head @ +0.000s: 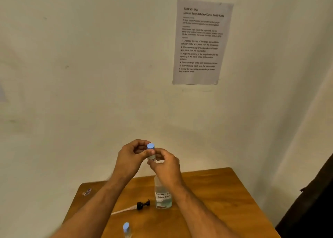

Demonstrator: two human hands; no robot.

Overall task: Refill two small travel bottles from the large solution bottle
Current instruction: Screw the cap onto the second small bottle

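I hold a small travel bottle (151,156) with a blue cap (150,145) up in front of the wall, above the table. My left hand (131,158) curls its fingers round the cap and upper part. My right hand (166,165) grips the bottle's body from below and the right. The large clear solution bottle (163,196), with a handwritten label and no cap, stands upright on the wooden table (216,201) under my right wrist. Its black pump head (142,205) with a white tube lies on the table to its left. A second blue-capped travel bottle (126,228) stands at the bottom edge.
A printed instruction sheet (201,41) hangs on the wall above. A small wrapper or scrap (87,191) lies at the table's far left corner. A dark object (315,201) borders the table on the right.
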